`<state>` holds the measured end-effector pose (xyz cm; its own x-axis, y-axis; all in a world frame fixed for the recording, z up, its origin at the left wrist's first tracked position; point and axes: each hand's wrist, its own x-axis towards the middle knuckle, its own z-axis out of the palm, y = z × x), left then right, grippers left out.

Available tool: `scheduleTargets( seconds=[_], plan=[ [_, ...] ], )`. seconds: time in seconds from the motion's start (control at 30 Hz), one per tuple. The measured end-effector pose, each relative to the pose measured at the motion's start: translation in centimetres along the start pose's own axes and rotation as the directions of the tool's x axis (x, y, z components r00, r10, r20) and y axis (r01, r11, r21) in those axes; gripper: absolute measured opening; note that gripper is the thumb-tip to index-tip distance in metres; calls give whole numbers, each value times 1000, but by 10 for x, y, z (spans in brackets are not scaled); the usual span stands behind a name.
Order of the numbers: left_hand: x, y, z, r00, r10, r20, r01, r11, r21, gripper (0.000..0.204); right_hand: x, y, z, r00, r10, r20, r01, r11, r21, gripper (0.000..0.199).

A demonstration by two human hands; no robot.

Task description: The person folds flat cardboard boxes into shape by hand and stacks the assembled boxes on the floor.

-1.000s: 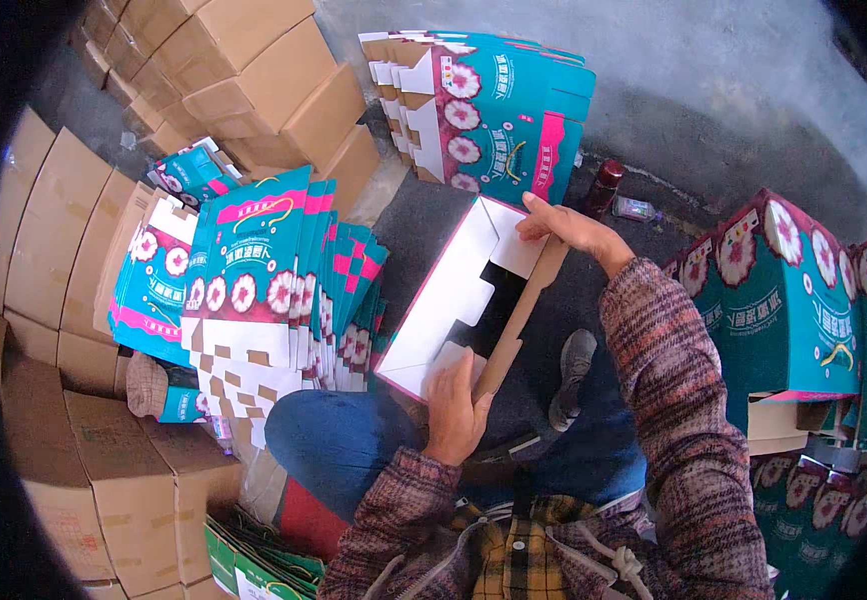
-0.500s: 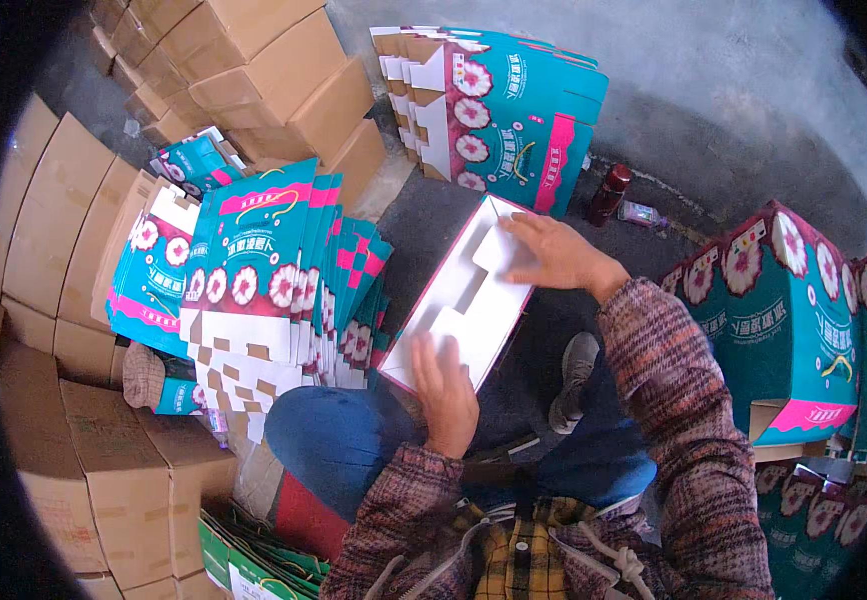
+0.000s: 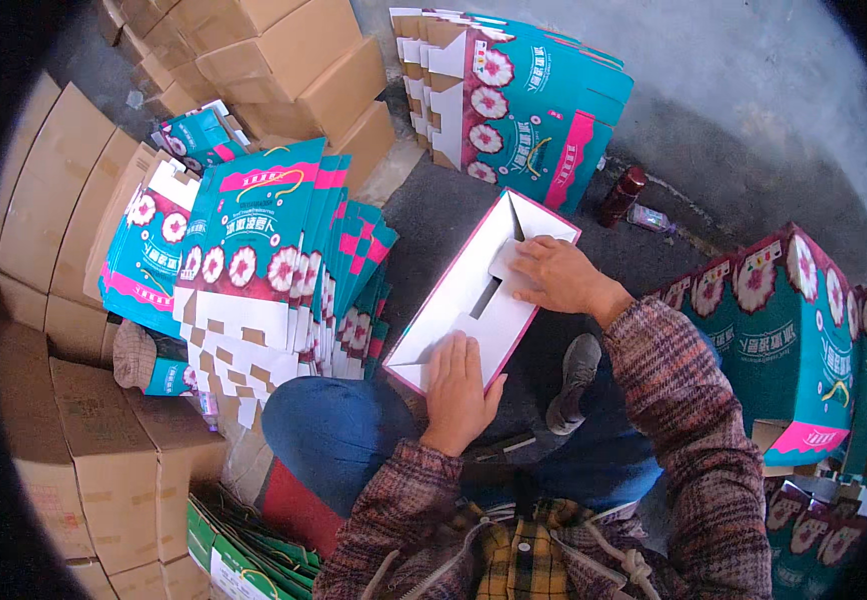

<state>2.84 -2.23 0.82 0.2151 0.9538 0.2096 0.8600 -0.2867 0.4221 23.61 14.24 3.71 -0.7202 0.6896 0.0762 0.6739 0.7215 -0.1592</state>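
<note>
A long gift box stands tilted in front of me, its white inner flaps facing up and its edges dark pink. The flaps are folded inward, with a dark gap between them near the middle. My left hand lies flat on the near flap, fingers stretched out, open. On the far flap rests my right hand, its fingers slightly bent and its thumb apart, pressing the white tab beside the gap. Neither hand is wrapped round anything. The box's outer sides are mostly hidden.
Flat teal printed cartons lean in a stack at the left; more teal cartons stand by the wall. Formed teal boxes stand at the right. Brown cardboard boxes line the left side. A dark red flask stands near the wall.
The two flaps have come closer together, narrowing the opening. My right hand has moved toward the box's middle and bears on the tab. My left hand has settled flat.
</note>
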Motion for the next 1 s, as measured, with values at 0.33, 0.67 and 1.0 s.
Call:
scheduleTargets(
  seconds=[0.33,0.67,1.0],
  plan=[
    [2,0,-1,998,61,-15,-61,997,-39,59,0,-1,0,989,35,141,-23,996,-85,43],
    [-10,-1,-9,983,103,-154,-126,980,-152,54,0,13,1,999,20,40,-22,998,53,36],
    [-31,-115,24,645,-647,407,319,-256,-912,65,28,65,13,752,656,-55,-471,595,651,53]
  ],
)
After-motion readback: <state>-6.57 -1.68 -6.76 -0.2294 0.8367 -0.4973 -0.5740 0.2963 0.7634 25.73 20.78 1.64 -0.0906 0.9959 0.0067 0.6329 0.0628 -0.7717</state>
